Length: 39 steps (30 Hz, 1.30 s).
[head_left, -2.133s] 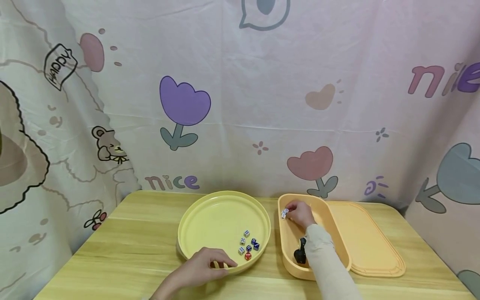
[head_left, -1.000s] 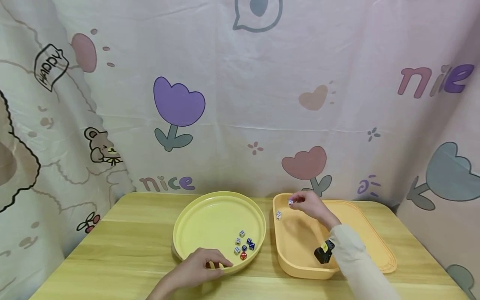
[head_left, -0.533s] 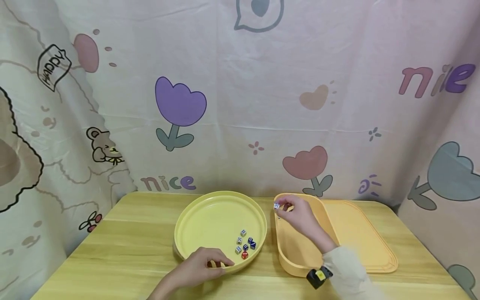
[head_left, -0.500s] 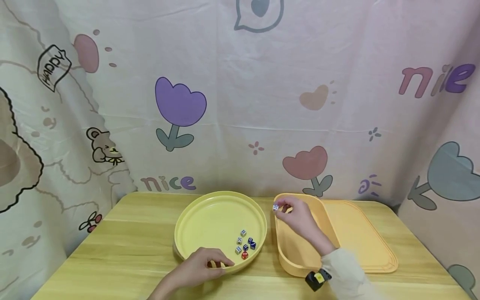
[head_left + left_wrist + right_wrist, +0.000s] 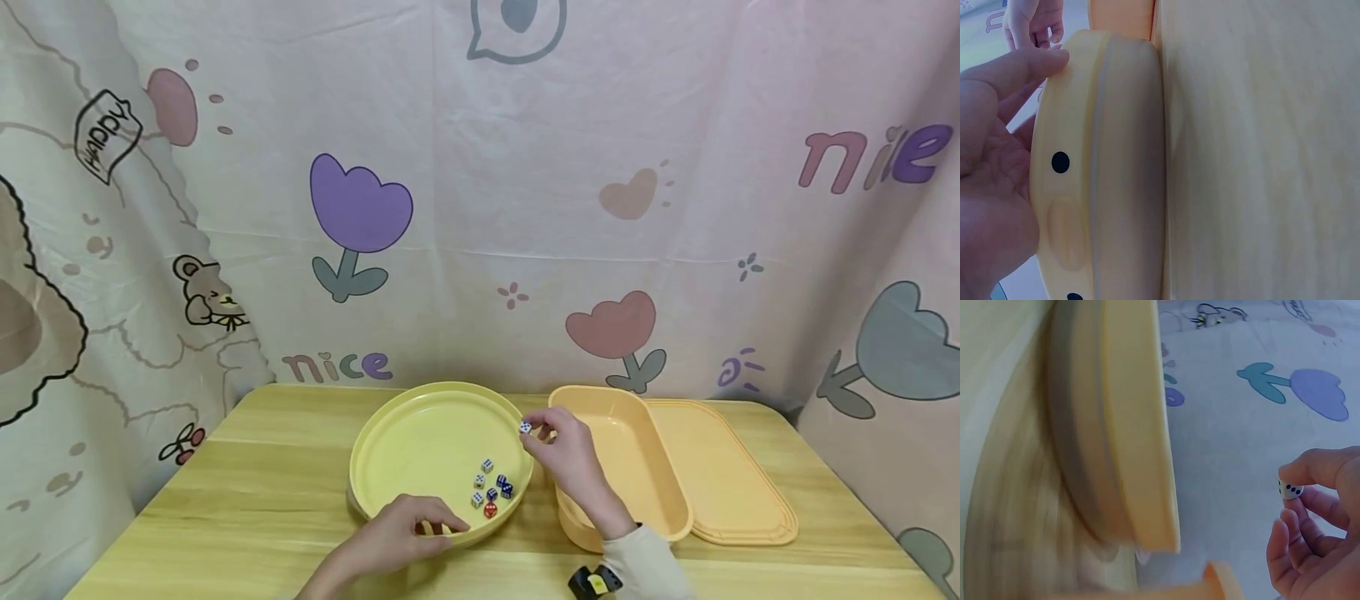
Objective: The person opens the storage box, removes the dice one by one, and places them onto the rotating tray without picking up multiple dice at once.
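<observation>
My right hand (image 5: 567, 450) pinches a white die (image 5: 1290, 489) between thumb and fingertips, held up at the right rim of the round yellow tray (image 5: 420, 442). My left hand (image 5: 405, 529) grips the tray's near rim; in the left wrist view its thumb (image 5: 1047, 60) lies against the outer wall. Inside the tray, toward the near right, three white dice (image 5: 479, 481), three blue dice (image 5: 507, 491) and a red die (image 5: 491, 509) sit close together.
A deep orange box (image 5: 637, 467) stands right of the tray, its left part hidden behind my right hand and forearm. A flat orange lid (image 5: 738, 475) lies beside it on the wooden table (image 5: 247, 500). A printed curtain (image 5: 450, 317) hangs behind.
My right hand has lifted a white die out of the orange box and carried it left to the tray's rim. My left hand stays on the tray; the dice inside keep their places.
</observation>
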Motion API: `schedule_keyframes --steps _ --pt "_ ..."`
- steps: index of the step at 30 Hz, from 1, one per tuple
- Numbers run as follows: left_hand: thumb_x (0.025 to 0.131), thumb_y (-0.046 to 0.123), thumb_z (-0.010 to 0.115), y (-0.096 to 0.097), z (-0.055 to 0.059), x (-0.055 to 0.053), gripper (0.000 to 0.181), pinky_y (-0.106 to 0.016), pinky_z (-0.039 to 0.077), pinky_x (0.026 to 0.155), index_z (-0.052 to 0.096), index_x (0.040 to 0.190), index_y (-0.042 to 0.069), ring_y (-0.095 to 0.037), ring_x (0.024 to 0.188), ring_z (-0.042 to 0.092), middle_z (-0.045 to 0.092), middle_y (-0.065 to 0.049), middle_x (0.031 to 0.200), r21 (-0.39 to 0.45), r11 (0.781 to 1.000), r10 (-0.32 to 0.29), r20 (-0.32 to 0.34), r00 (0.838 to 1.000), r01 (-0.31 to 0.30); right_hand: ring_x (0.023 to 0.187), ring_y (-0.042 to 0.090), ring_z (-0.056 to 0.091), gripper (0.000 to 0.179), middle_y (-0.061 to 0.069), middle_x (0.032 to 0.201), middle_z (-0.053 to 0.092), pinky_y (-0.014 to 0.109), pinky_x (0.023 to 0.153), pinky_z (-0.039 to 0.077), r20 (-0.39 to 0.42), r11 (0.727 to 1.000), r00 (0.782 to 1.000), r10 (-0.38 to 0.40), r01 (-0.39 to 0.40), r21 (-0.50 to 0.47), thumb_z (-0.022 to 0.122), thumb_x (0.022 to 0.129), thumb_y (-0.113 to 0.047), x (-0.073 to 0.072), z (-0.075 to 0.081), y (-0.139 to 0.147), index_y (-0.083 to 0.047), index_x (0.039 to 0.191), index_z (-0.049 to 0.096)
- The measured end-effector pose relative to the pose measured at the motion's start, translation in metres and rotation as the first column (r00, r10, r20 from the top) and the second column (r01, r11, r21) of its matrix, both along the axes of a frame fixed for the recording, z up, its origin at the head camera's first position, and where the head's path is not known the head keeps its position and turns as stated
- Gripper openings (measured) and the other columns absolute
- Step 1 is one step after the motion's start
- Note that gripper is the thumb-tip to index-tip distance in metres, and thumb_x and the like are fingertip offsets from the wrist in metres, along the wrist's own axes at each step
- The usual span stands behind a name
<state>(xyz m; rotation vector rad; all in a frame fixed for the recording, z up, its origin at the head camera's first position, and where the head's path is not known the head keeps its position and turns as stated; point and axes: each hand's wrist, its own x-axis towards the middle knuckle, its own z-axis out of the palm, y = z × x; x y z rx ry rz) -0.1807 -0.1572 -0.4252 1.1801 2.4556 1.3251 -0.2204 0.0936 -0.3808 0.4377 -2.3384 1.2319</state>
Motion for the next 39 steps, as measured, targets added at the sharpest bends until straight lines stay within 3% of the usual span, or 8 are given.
schedule_keyframes --steps 4,9,17,30,39 --pt "0.084 0.013 0.063 -0.001 -0.001 0.000 0.017 -0.020 0.044 0.060 0.070 0.100 0.012 0.000 0.074 0.050 0.064 0.008 0.092 0.011 1.000 -0.012 -0.016 1.000 0.012 0.067 0.014 0.053 0.013 0.001 0.075 0.057 0.023 0.057 0.044 0.030 0.999 0.999 0.010 -0.009 -0.040 0.070 0.072 -0.002 -0.005 -0.006 -0.012 -0.003 0.085 0.068" --pt "0.084 0.013 0.063 -0.001 0.000 0.000 0.017 -0.020 0.043 0.060 0.070 0.100 0.014 0.001 0.074 0.050 0.064 0.011 0.091 -0.002 1.000 -0.005 -0.037 0.999 0.005 0.068 0.014 0.053 0.014 0.000 0.076 0.059 0.024 0.059 0.044 0.066 0.999 0.997 0.045 -0.045 -0.006 0.070 0.074 -0.005 -0.010 -0.013 -0.020 -0.003 0.088 0.067" --pt "0.084 0.014 0.063 0.001 0.002 0.000 0.018 -0.019 0.043 0.061 0.070 0.100 0.016 0.001 0.074 0.050 0.063 0.014 0.091 -0.019 1.000 -0.005 -0.035 0.999 0.005 0.068 0.015 0.053 0.015 0.000 0.074 0.059 0.024 0.058 0.043 0.082 1.000 0.996 0.017 -0.018 0.011 0.071 0.073 -0.004 -0.012 -0.015 -0.015 -0.004 0.087 0.067" --pt "0.083 0.013 0.063 0.000 0.001 0.002 0.017 -0.019 0.043 0.061 0.070 0.099 0.014 0.001 0.074 0.050 0.064 0.011 0.091 -0.006 1.000 0.007 -0.039 0.999 -0.007 0.072 0.020 0.055 0.020 0.009 0.084 0.061 0.024 0.058 0.044 0.092 0.998 0.993 0.067 -0.068 0.001 0.070 0.072 0.000 -0.016 -0.021 -0.016 0.001 0.091 0.066" --pt "0.083 0.011 0.063 0.000 0.001 0.001 0.017 -0.019 0.043 0.061 0.070 0.099 0.012 0.001 0.075 0.050 0.064 0.008 0.091 -0.001 1.000 -0.010 -0.074 0.997 0.010 0.072 0.016 0.054 0.015 0.004 0.082 0.062 0.025 0.061 0.044 0.113 1.000 0.993 0.013 -0.011 -0.013 0.067 0.075 -0.001 -0.018 -0.017 -0.012 -0.001 0.090 0.067"
